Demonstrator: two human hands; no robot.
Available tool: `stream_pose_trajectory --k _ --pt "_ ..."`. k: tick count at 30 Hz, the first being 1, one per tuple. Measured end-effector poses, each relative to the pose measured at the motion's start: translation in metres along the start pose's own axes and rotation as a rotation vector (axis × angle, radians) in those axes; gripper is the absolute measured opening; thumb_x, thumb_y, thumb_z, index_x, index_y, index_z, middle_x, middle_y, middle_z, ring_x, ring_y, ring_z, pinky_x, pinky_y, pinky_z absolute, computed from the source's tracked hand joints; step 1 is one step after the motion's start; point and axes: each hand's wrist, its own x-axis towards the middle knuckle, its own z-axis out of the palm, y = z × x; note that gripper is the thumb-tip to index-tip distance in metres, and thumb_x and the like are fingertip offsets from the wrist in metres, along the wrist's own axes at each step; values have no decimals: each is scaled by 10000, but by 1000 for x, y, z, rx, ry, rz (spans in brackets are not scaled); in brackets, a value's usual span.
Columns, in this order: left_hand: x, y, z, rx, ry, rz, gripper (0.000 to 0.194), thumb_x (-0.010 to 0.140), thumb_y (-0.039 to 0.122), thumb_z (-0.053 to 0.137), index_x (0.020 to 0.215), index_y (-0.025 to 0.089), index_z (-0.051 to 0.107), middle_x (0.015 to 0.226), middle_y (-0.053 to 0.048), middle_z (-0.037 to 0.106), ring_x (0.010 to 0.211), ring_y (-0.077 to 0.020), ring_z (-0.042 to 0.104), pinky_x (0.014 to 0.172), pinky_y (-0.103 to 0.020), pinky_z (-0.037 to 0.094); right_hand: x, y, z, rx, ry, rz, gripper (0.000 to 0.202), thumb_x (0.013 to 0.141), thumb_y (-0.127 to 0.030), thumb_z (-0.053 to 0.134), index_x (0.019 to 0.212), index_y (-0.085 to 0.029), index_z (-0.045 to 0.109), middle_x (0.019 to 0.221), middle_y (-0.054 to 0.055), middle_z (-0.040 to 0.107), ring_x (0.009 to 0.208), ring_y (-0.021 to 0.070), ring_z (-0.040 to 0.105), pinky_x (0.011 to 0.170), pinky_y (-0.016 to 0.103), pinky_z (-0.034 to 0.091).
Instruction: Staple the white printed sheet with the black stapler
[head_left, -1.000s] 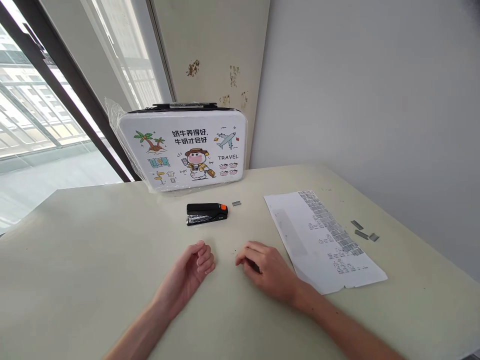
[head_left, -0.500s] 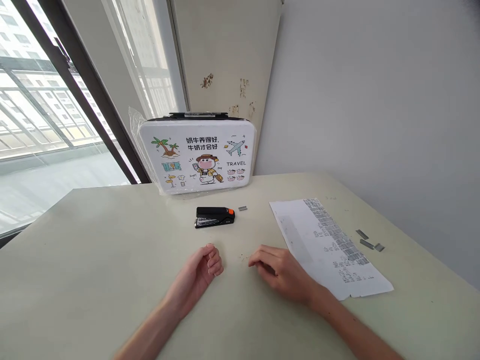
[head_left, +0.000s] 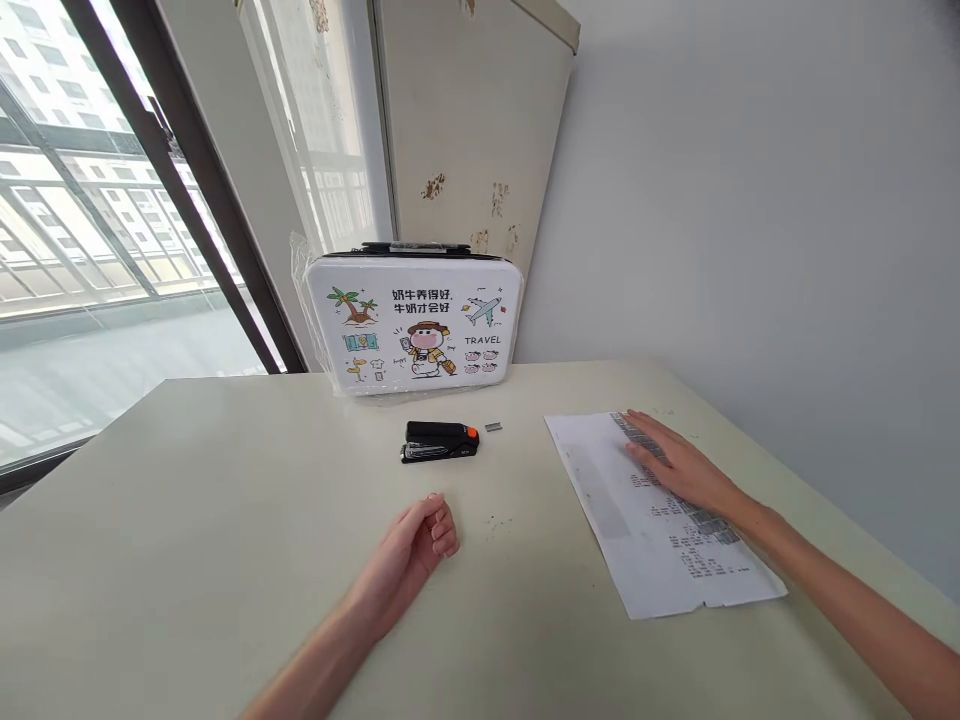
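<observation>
Printed paper (head_left: 600,500) lies directly beneath the right hand (head_left: 684,466), which is the nearer of the two; the left hand (head_left: 421,540) is well off to the sheet's left. Its long axis slants from ahead and to the left of the right hand back toward the wearer on the right — much the same way as the right forearm, though steeper. That hand is spread flat over the dark-patterned strip along the sheet's right edge, fingers stretched forward, thumb apart, gripping nothing; whether it presses or only hovers, I cannot tell. The left hand rests loosely curled, fingers folded in, with nothing visible in it. Just ahead of it lies a black stapler (head_left: 441,443), set crosswise, with a small staple strip (head_left: 493,427) beside its right end. Beyond both — farthest from the hands — a white case (head_left: 384,335) stands upright on the table (head_left: 225,520).
</observation>
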Motion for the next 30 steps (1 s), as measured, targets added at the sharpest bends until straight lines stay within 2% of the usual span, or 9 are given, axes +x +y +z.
stream_pose_trajectory --k 5,8,13,18,24,27,30 --pt "-1 1 1 1 8 -1 416 910 407 747 680 199 469 711 32 338 640 -126 290 636 -279 389 6 17 7 -57 -66 -70 729 1028 -700 293 1674 -367 232 1755 -34 167 1619 301 143 1310 556 211" --pt "-1 1 2 1 11 -7 416 907 412 748 679 198 473 711 31 339 637 -126 293 638 -279 393 9 22 8 -93 -91 -95 719 1033 -693 281 1679 -387 197 1760 -61 94 1622 287 92 1323 541 152" --pt "1 1 0 2 15 -19 426 905 415 748 668 199 468 711 30 346 636 -126 294 635 -273 400 10 22 18 -142 -136 -116 724 1043 -682 258 1689 -384 123 1758 -80 6 1625 259 27 1332 504 124" --pt "2 1 0 14 23 -33 419 913 411 736 668 197 472 717 30 349 631 -124 300 634 -270 400 7 15 33 -227 -120 -173 727 1049 -671 278 1687 -390 70 1757 -76 -10 1626 252 45 1337 510 81" --pt "3 4 3 56 41 -35 423 895 424 732 658 202 462 707 32 346 624 -129 305 636 -283 396 5 7 32 -202 -86 -167 710 1048 -663 322 1681 -379 172 1762 -48 86 1624 257 99 1332 521 123" --pt "2 4 2 72 36 -25 421 890 432 733 663 205 460 718 30 348 632 -134 305 646 -291 394 -8 -7 35 -198 -73 -191 717 1050 -648 349 1683 -353 188 1763 -18 86 1624 271 104 1326 539 136" --pt "0 3 3 94 22 -3 435 890 455 731 666 210 451 729 29 348 639 -138 303 653 -297 385 -34 -35 42 -191 -60 -235 709 1056 -619 381 1684 -355 184 1764 -6 82 1625 276 106 1321 552 161"
